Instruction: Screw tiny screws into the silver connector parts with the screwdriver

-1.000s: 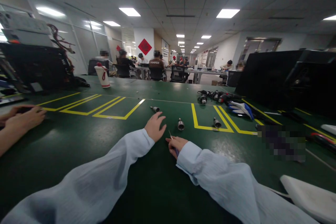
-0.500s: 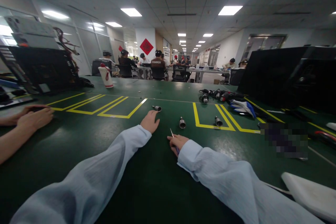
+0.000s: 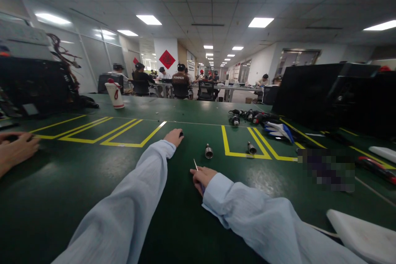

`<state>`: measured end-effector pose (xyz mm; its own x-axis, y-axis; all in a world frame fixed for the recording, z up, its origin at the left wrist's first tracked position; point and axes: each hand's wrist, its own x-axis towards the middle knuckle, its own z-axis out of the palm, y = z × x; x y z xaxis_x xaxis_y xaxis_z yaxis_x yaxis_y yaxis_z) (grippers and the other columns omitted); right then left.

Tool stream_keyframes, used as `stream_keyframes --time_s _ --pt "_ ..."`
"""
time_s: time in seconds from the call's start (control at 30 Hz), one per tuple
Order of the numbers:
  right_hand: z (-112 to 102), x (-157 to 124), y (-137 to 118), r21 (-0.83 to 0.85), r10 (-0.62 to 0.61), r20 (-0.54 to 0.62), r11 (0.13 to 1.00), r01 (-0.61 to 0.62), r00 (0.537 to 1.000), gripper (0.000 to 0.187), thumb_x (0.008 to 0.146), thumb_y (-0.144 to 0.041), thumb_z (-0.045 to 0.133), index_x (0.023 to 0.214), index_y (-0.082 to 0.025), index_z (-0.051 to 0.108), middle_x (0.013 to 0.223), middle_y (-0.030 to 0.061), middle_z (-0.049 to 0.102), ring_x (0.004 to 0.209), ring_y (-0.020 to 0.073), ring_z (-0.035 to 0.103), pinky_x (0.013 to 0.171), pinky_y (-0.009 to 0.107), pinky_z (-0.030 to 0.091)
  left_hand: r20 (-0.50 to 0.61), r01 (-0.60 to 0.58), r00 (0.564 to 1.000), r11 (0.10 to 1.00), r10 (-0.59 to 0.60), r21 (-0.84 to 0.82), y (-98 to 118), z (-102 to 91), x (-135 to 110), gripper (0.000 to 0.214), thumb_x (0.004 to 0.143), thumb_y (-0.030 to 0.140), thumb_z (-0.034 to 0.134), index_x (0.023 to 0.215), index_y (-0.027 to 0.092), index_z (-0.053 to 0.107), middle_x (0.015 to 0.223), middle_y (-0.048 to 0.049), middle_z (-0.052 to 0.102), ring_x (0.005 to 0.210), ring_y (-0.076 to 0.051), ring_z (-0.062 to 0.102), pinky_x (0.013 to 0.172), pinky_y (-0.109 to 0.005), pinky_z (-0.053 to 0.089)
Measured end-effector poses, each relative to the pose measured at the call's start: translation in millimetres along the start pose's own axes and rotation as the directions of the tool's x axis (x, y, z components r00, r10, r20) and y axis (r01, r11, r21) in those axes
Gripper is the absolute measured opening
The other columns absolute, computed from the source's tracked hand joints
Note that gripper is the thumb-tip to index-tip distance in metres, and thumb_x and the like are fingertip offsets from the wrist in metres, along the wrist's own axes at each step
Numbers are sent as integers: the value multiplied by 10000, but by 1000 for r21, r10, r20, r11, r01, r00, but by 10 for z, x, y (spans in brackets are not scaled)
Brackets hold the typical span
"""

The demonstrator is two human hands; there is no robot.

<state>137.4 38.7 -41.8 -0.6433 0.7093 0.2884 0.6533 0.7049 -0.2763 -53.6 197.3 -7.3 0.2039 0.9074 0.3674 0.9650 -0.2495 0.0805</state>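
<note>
My left hand (image 3: 173, 136) is stretched far forward on the green table (image 3: 93, 173), its fingers curled over a small metal cylinder (image 3: 181, 134) that barely shows past them. My right hand (image 3: 201, 175) rests nearer me, closed on a thin tool (image 3: 195, 164) whose metal tip points up and away. A second metal cylinder (image 3: 208, 151) lies between the hands and farther out. A third one (image 3: 251, 147) lies inside a yellow-taped box to the right.
A co-worker's hands (image 3: 15, 148) rest at the left edge. A white cup (image 3: 114, 94) stands at the back left. Black tools (image 3: 247, 115) and a blue-white glove (image 3: 278, 130) lie at the back right, before black cases (image 3: 324, 90). A white slab (image 3: 359, 235) lies front right.
My left hand has reached forward, from beside the right hand out to the far metal cylinder, and curled over it. The right hand has stayed put with its tool.
</note>
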Motion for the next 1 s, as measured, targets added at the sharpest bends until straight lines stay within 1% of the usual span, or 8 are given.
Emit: stream_keyframes --time_s 0.13,0.33,0.43,0.53,0.63,0.67,0.83,1.0 --pt "13 -5 12 8 -17 -21 1000 18 1000 138 641 -139 577 761 -206 572 1172 46 568 1096 225 507 894 353 413 0 2 1000 999 -2 52 41 -113 -104 331 757 386 493 955 132 570 920 -141 591 869 -272 568 749 -374 431" --pt "-129 -105 -135 52 -35 -316 997 54 948 75 672 -227 547 691 -178 601 808 66 694 747 226 630 750 365 447 6 -137 991 991 137 12 216 -277 -547 370 709 461 535 887 137 553 850 -80 565 796 -200 552 720 -298 429" --pt "-261 -152 -178 159 89 -421 987 -23 903 298 810 -313 392 692 -166 623 679 72 668 657 190 605 666 341 447 9 -262 964 953 267 -149 312 -342 -842 325 687 452 560 789 143 538 810 -55 520 720 -164 523 644 -266 427" --pt "-340 -150 -109 730 470 -409 683 -29 782 295 775 -375 461 660 -162 630 569 48 638 570 160 592 581 290 467 -21 -321 944 898 330 -301 387 -411 -1082 288 649 410 606 708 154 487 766 -23 491 677 -137 488 600 -239 409" --pt "-359 -127 3 969 608 -216 230 90 764 96 659 -271 586 650 -177 575 503 -2 630 481 128 581 520 256 465 -41 -304 949 877 312 -372 431 -457 -1210 231 663 342 595 676 163 448 693 8 483 628 -119 467 561 -223 380" --pt "-361 -122 28 978 611 -197 175 112 767 89 630 -247 602 628 -189 536 488 -16 629 475 125 585 509 248 463 -32 -293 952 876 304 -384 439 -464 -1228 209 669 319 586 676 165 446 669 17 482 606 -113 462 546 -219 369" --pt "-347 -121 -11 980 501 -199 80 185 842 131 587 -204 614 584 -193 483 497 -11 650 467 128 596 489 243 455 -16 -304 946 870 323 -389 454 -455 -1219 90 674 222 547 687 160 483 649 19 510 594 -106 482 559 -215 369" --pt "-256 -102 -167 964 398 -241 202 171 885 117 637 -226 606 629 -188 496 547 -3 657 514 127 601 539 252 469 -9 -365 921 856 389 -366 476 -450 -1217 16 665 163 508 671 153 517 630 8 530 589 -107 500 550 -206 376"
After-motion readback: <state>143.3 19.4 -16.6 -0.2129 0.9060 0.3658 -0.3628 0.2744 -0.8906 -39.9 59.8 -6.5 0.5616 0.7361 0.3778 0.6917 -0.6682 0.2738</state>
